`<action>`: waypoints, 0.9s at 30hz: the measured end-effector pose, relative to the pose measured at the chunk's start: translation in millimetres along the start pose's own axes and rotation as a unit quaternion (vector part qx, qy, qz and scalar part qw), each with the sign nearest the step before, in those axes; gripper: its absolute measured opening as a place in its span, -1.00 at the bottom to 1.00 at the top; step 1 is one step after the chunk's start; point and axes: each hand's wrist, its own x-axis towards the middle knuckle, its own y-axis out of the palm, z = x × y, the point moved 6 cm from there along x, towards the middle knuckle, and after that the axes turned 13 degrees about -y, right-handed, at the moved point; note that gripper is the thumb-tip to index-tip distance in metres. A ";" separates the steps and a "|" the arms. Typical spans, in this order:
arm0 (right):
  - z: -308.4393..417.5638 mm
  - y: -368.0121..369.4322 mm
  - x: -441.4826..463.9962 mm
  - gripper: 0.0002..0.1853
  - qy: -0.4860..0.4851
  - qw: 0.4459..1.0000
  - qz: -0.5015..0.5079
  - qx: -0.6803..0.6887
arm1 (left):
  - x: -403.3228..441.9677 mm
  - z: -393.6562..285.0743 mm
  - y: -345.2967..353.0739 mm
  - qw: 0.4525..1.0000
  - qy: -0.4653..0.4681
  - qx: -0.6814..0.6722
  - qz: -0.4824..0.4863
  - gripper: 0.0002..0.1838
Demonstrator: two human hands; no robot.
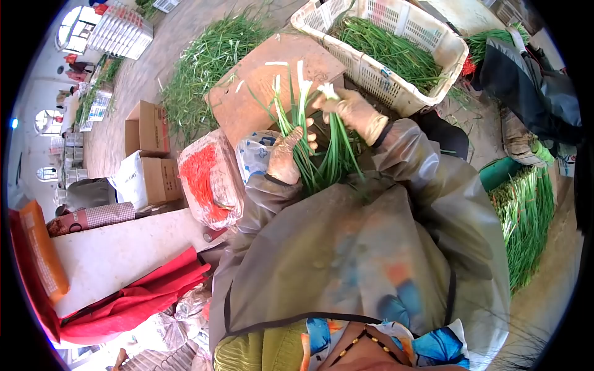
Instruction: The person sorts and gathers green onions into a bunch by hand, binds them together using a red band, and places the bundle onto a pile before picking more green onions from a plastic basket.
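Note:
My gloved left hand (287,153) is closed around green chives (304,162), their white stem ends pointing away from me over a brown board (272,59). To its right, my gloved right hand (356,115) grips another part of the chives, with a white end (328,91) showing at the fingers. The long green leaves hang down toward my lap, over the translucent apron (334,247). Left of my left hand lies a heap of thin red ties (207,182) on a wrapped block (230,216).
A white plastic crate (377,83) of chives stands beyond my right hand. Loose greens (213,55) lie on the floor at upper left. Upright chives (532,216) stand at right. Cardboard boxes (148,133) and a white tabletop (124,253) are at left; a person's dark-clothed part (526,80) is at upper right.

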 end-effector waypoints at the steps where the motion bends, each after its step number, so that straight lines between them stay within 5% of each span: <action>1: -4.8 8.8 3.0 -0.81 -0.038 0.999 0.008 -0.002 | -1.7 -0.7 2.7 0.999 0.010 0.032 -0.014 -0.69; 2: -3.6 16.0 2.6 -0.81 -0.053 0.993 0.058 -0.082 | -4.7 -0.6 6.5 0.999 0.023 0.027 -0.041 -0.77; 6: -17.3 23.1 3.1 -0.78 0.014 0.995 0.085 0.043 | -8.2 -2.2 6.5 0.996 0.054 0.020 -0.067 -0.78; 9: -15.8 17.3 7.8 -0.80 -0.044 0.986 0.089 -0.131 | -2.8 -1.4 -5.1 0.998 0.059 0.003 -0.036 -0.81; 12: -18.3 4.2 12.8 -0.69 -0.095 0.992 0.000 -0.078 | 1.9 0.7 -9.0 0.997 0.061 0.003 -0.039 -0.79; 23: -17.4 12.9 8.6 -0.79 -0.029 0.999 0.018 0.019 | 12.9 -6.7 13.3 0.992 0.105 0.015 0.065 -0.86; 27: -17.3 10.3 8.0 -0.78 -0.100 0.986 0.022 -0.134 | 26.3 -4.3 8.5 0.981 0.192 0.015 0.033 -0.77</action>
